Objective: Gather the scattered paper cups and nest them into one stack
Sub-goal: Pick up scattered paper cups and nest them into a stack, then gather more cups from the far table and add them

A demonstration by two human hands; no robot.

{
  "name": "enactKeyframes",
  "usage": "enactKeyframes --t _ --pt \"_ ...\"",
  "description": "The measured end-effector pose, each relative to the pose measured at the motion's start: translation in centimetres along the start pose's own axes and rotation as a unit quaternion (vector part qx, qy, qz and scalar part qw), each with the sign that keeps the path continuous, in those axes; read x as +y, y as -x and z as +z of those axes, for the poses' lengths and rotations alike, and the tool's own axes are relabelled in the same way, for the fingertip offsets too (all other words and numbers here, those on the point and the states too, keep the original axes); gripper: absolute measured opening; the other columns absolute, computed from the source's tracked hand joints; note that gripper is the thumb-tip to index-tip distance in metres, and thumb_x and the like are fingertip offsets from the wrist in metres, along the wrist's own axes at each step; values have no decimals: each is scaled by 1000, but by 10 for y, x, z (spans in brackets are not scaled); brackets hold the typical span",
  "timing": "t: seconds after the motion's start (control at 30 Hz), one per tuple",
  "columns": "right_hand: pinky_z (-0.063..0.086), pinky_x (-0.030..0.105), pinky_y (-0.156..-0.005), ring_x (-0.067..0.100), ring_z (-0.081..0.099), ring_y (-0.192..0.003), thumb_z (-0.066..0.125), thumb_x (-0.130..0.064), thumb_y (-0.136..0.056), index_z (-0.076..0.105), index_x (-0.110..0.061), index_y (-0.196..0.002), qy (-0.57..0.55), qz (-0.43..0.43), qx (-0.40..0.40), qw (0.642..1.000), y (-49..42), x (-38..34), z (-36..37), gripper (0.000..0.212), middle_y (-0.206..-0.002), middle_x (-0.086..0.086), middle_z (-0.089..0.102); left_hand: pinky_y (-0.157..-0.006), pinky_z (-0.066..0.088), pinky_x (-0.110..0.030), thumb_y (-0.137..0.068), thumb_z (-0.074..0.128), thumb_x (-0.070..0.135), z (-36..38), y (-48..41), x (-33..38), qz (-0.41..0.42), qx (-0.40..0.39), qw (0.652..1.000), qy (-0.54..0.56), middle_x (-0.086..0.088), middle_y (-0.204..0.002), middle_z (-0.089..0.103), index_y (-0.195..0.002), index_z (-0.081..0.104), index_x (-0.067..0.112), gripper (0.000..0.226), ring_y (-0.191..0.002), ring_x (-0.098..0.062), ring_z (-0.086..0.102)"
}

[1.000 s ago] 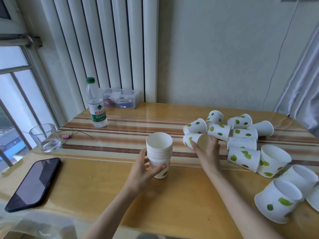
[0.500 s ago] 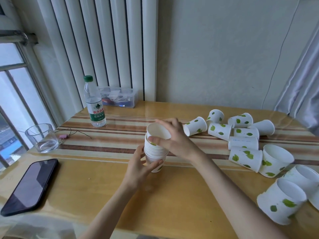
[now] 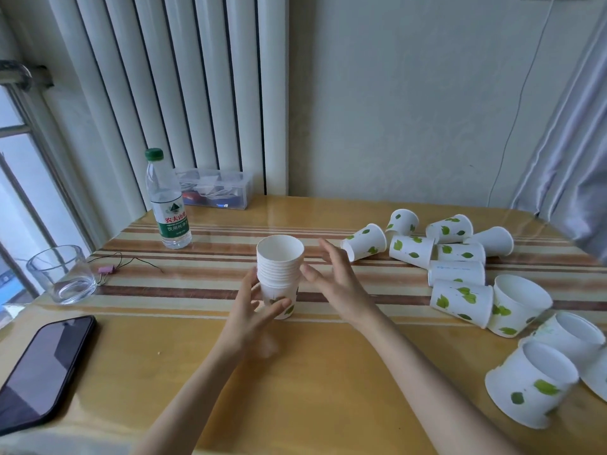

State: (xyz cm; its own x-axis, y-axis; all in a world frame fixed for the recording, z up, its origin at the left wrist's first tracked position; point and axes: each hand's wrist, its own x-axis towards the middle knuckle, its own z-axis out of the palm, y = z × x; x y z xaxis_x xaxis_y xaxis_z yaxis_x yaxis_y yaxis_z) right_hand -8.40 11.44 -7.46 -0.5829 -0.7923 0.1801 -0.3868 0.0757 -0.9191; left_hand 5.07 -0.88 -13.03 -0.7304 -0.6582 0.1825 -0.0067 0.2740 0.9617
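Stack (image 3: 280, 277) stood upright mid-tabletop (image 3: 328, 372), gripped low by left hand (image 3: 253, 307). Right hand (image 3: 331, 280) spread beside rims, nothing held. Loose cups (image 3: 410, 251) scattered at right, most tipped over — judged light, thin-walled, crushable. Sidewall near rim best pinched gently.

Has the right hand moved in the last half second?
Yes. The right hand has come off the top of the stack and is now open, just right of it.
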Motion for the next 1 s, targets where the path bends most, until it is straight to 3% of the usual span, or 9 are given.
enactKeyframes --t 0.1,0.23,0.37,0.47,0.6,0.7,0.77,0.87,1.0 --pt "28 26 -105 6 32 -132 57 -40 -88 32 -27 -138 -1 22 48 999 18 22 -28 58 -146 -7 32 -108 29 -34 -65 76 47 2 17 3 -9 63 996 -61 2 -144 36 -141 30 21 92 -131 -13 37" --pt "30 22 -97 12 40 -126 55 -21 -90 42 -17 -131 87 17 167 982 42 41 -72 43 -135 -1 42 -103 34 -26 -78 72 24 14 55 20 102 205 965 -128 -2 -125 43 -128 42 14 60 -117 -14 44" --pt "39 25 -89 17 48 -116 50 -11 -90 49 -17 -118 66 43 297 952 68 42 -105 28 -122 -1 51 -85 36 -7 -79 59 36 53 64 45 201 62 969 -128 5 -103 55 -103 53 22 28 -98 1 51" --pt "42 12 -77 7 55 -105 49 -11 -91 55 -19 -106 35 33 300 953 104 33 -106 18 -112 -7 57 -86 37 -9 -82 57 40 96 50 54 205 -76 965 -143 10 -104 55 -104 55 26 26 -102 0 51" --pt "40 8 -87 0 56 -102 51 -11 -88 59 -17 -101 110 -62 312 942 164 26 -107 17 -105 -8 61 -87 37 -12 -85 62 31 147 32 57 185 -126 969 -107 9 -102 56 -103 55 25 20 -102 -2 52" --pt "35 13 -96 -1 47 -110 54 -16 -84 58 -12 -106 246 -82 391 883 194 36 -126 23 -109 -4 56 -86 35 -6 -85 63 26 182 29 64 199 -158 963 -85 5 -105 57 -104 55 25 20 -102 0 51" --pt "30 22 -102 13 38 -119 68 -17 -78 49 -11 -122 296 -16 424 856 202 50 -137 48 -125 7 50 -91 37 -10 -85 63 26 202 26 66 211 -180 958 -79 2 -112 55 -108 54 23 25 -105 -2 51" --pt "30 37 -107 25 30 -129 78 -26 -70 22 -10 -142 218 159 370 889 204 67 -140 92 -141 13 39 -103 40 -33 -82 66 25 229 6 61 255 -194 937 -141 -1 -132 49 -126 49 22 47 -121 -16 47" --pt "40 35 -92 29 46 -115 74 -37 -71 30 -12 -133 190 229 368 881 203 80 -137 80 -123 10 53 -114 18 -41 -83 65 29 258 -21 58 256 -202 904 -277 -5 -155 26 -144 27 23 72 -143 -26 21"
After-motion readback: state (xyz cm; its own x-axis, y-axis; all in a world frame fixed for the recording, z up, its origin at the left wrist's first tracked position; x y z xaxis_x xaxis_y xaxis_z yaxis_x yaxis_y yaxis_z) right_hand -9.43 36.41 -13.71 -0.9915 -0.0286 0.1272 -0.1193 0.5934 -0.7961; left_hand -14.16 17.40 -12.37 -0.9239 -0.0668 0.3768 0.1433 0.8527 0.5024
